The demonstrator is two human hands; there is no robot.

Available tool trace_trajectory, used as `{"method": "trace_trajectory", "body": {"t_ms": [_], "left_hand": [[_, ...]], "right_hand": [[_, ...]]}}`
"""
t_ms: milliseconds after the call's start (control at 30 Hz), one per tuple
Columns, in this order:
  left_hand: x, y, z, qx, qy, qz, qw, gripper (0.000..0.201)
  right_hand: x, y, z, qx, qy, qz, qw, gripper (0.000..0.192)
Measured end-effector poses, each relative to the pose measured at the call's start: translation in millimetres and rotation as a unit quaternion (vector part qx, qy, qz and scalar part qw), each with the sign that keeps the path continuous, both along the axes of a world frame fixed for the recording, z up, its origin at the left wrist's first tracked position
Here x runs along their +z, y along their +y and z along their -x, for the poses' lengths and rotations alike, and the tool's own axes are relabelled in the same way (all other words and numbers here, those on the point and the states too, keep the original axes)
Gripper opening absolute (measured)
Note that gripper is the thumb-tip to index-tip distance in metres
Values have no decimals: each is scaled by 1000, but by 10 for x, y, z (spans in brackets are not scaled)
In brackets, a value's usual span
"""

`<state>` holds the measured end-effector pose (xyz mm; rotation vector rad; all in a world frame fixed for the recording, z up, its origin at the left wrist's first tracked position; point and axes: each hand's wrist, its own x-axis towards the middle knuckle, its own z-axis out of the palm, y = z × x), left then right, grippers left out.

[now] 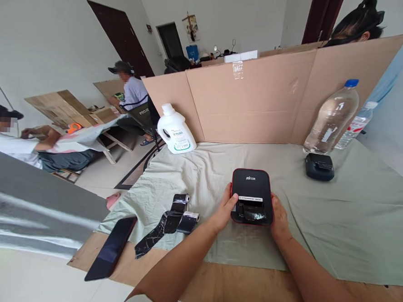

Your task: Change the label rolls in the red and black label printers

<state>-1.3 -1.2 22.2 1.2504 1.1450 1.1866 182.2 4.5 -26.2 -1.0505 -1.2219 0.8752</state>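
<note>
Between both hands is a black portable label printer (253, 186) with a red rim, a white strip label and a dark slot at its near end. My left hand (222, 210) grips its left side, thumb resting on the top edge. Against the right side lies my right hand (280, 219), its fingers partly hidden behind and under the printer. To the left, two rolls of glossy black film (177, 215) lie on the cloth, one with a loose tail stretched toward the front. A dark phone (112, 248) rests at the table's front left corner.
A grey-green cloth (360, 233) covers most of the wooden table. At the back stand a cardboard screen (245, 103), a white detergent jug (177, 131), a large water bottle (333, 118) and a smaller bottle (356, 124). A small black device (319, 167) sits in front. Other people work beyond.
</note>
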Motion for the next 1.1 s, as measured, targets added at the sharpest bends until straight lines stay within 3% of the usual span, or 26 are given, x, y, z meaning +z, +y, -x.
{"method": "trace_trajectory", "body": {"t_ms": [100, 167, 333, 433, 500, 633, 767, 933, 1033, 1100], "left_hand": [[104, 76, 143, 32, -168, 53, 984, 70], [180, 238, 328, 25, -230, 105, 967, 66], [395, 976, 1050, 82, -294, 188, 934, 40], [533, 1454, 1536, 168, -265, 171, 934, 32], [586, 1692, 1809, 245, -172, 137, 944, 30], [558, 1929, 2157, 326, -46, 122, 936, 25], [503, 1970, 2332, 355, 21, 131, 925, 16], [630, 2000, 2413, 392, 137, 126, 901, 4], [689, 2010, 2197, 384, 201, 86, 897, 7], [650, 1929, 1874, 356, 249, 34, 900, 14]], "right_hand": [[-62, -40, 50, 59, -55, -27, 996, 54], [-118, -57, 71, 104, -104, -29, 989, 54], [-269, -41, 84, 110, -181, 14, 977, 53], [-308, -23, 91, 113, -204, 15, 972, 48], [-305, -22, 97, 125, -229, 8, 965, 47], [-282, -35, 102, 135, -271, 9, 953, 47], [-265, -32, 110, 135, -288, 6, 948, 46], [-152, -26, 149, 126, -316, -1, 940, 43], [-83, -54, 186, 135, -334, -17, 933, 40], [-58, -49, 193, 146, -339, -9, 929, 38]]}}
